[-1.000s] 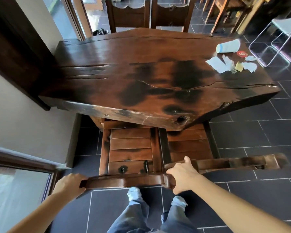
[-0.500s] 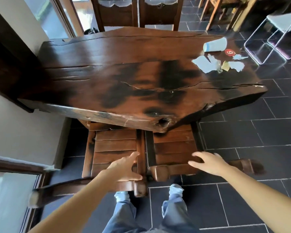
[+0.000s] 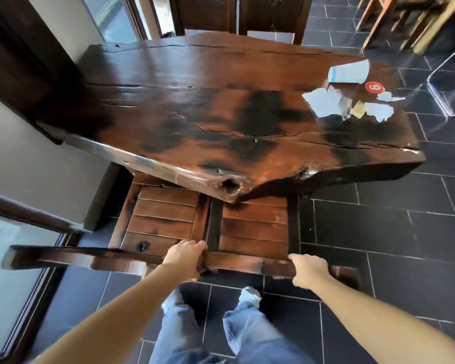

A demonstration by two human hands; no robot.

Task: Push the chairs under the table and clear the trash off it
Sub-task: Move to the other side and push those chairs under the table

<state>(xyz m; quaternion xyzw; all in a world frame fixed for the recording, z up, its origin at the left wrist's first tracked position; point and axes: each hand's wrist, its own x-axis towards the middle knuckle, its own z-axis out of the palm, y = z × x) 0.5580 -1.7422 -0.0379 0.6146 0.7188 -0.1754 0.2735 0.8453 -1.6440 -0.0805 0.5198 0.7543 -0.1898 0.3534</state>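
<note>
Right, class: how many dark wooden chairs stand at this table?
4. Near-left chair and near-right chair sit side by side, seats partly under the table. Far-left chair and far-right chair show only their backs. Blurred furniture top right may hide others.

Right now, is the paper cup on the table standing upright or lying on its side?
On its side: the paper cup lies lengthwise on the table, its long white wall facing up, beside torn paper scraps.
</note>
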